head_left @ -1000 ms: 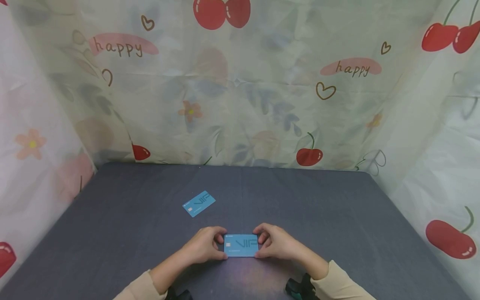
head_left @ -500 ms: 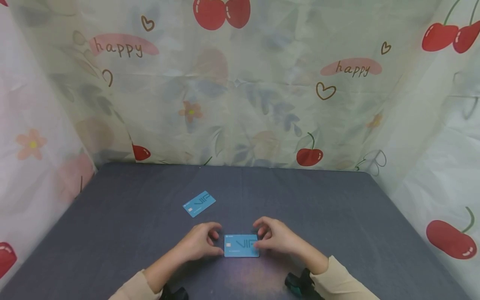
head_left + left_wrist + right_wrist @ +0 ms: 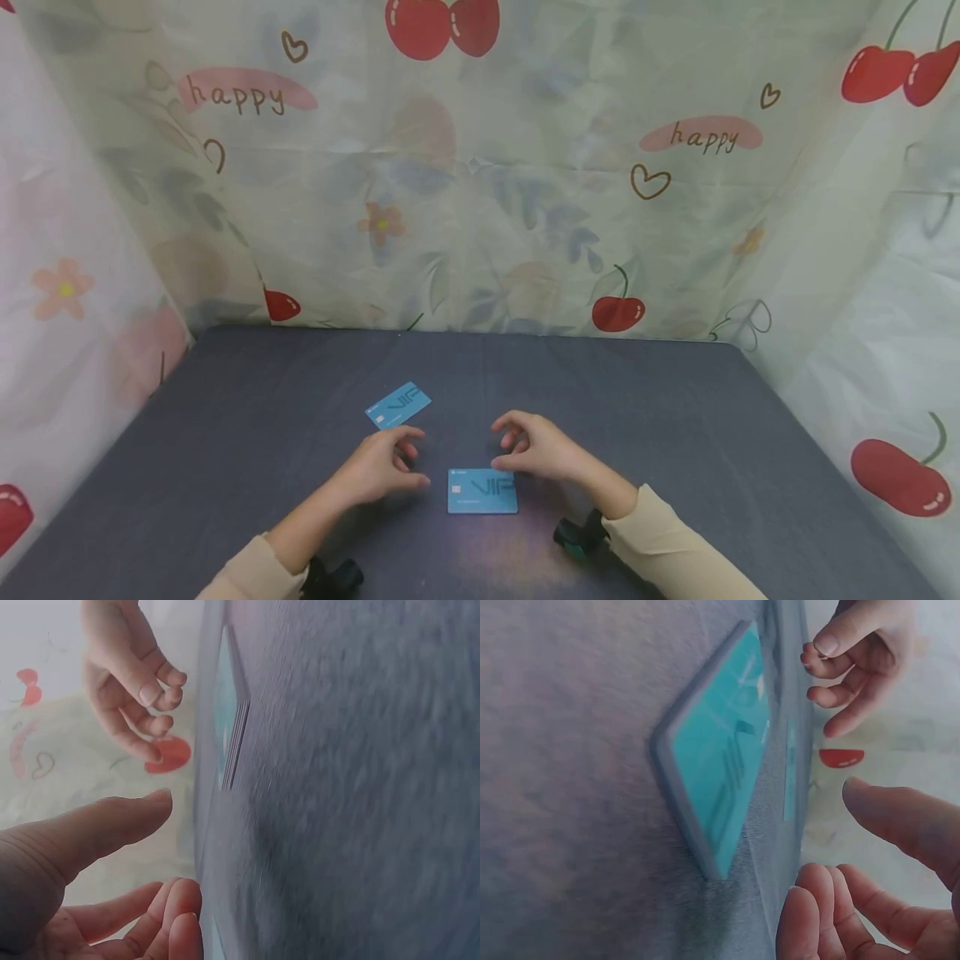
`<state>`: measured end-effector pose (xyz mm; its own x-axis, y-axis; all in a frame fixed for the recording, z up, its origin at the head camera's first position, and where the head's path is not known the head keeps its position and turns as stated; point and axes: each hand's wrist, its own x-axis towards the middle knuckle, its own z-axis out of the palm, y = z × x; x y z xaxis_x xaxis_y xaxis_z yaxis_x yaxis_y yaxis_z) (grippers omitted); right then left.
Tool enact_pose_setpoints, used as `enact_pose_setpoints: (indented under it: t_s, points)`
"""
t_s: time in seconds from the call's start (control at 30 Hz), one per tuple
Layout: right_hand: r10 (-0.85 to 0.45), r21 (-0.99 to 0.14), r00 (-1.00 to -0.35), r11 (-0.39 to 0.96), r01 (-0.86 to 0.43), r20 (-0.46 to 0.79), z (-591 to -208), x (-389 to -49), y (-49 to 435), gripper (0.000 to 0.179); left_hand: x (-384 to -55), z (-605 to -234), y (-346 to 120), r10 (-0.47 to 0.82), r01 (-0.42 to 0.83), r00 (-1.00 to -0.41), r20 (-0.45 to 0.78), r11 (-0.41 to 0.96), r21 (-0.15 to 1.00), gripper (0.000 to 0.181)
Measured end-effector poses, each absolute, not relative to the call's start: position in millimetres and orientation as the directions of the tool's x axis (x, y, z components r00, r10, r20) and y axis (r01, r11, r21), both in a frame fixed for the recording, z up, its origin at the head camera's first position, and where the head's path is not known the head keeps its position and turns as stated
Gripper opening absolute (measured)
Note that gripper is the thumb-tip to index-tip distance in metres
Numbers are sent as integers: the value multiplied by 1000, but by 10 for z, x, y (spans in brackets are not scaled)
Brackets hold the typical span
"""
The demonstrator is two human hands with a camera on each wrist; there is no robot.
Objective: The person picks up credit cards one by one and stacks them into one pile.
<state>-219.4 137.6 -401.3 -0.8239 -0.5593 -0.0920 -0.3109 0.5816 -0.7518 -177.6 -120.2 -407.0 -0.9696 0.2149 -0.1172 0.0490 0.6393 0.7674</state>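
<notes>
A neat stack of blue VIP cards (image 3: 471,493) lies flat near the front middle of the table; its layered edges (image 3: 237,742) show in the left wrist view. Left of the stack, and apart from it, my left hand (image 3: 378,467) hovers with fingers loosely bent and nothing in it. Over the stack's far right corner is my right hand (image 3: 542,450), also holding nothing; in the right wrist view its thumb and fingers are spread apart, off the cards (image 3: 727,757). A single blue VIP card (image 3: 399,405) lies slanted farther back, just beyond my left hand.
Dark grey cloth covers the table (image 3: 637,400). A curtain (image 3: 480,242) printed with cherries and flowers hangs along the back and both sides. Black wrist devices (image 3: 581,536) sit at both sleeves.
Both hands have let go of the card stack's sides and risen away from the front edge; the left has shifted left. The stack and the single card have stayed in place.
</notes>
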Motion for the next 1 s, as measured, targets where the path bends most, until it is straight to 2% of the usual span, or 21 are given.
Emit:
enact_pose_setpoints:
  t_s: [0.5,1.0]
  points:
    - [-576,-764,-813,561,-318,-85,-3971,-2516,1050,46,-1905,-4081,-1598,116,5,-989,-89,633,774,61]
    - [-535,-778,-838,571,-261,-111,-4029,-2815,645,45,-2049,-4095,-1767,50,-52,-992,-114,663,747,62]
